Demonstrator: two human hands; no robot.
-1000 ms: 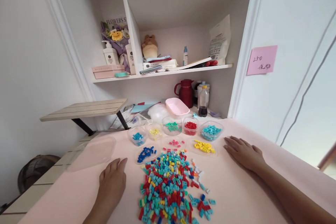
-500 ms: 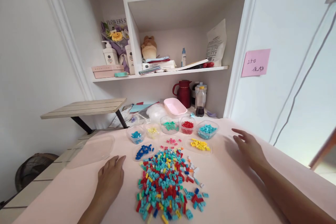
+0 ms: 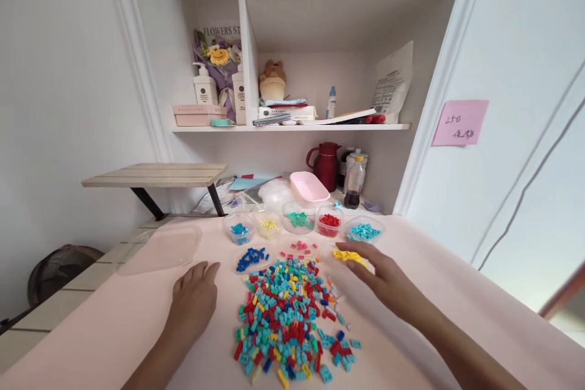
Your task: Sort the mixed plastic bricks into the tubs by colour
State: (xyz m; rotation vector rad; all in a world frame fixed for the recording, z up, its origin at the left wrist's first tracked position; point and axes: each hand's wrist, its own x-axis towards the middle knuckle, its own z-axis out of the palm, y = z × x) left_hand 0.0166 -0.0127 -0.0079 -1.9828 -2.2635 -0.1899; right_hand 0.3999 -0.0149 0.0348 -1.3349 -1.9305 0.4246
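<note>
A loose pile of small toy bricks (image 3: 286, 311) in mixed colours lies on the pink tabletop between my hands. My right hand (image 3: 381, 271) is over the yellow bricks (image 3: 346, 255), thumb and fingers apart, hiding part of their clear tray. Whether the fingertips touch them I cannot tell. To the left of the pile my left hand (image 3: 196, 292) rests on the table, fingers loosely bent and holding nothing. Dark blue bricks (image 3: 252, 259) and pink bricks (image 3: 298, 249) lie sorted behind the pile.
Clear tubs hold blue bricks (image 3: 239, 232), pale yellow bricks (image 3: 267, 227), green bricks (image 3: 299, 219), red bricks (image 3: 329, 225) and turquoise bricks (image 3: 364, 231). Behind them stand a pink basin (image 3: 309, 186), a red jug (image 3: 327, 166) and a bottle (image 3: 354, 183). A clear lid (image 3: 171, 247) lies at left.
My right hand has moved left from the table's right side to the yellow bricks. My left hand stays almost in place. The view has turned slightly left.
</note>
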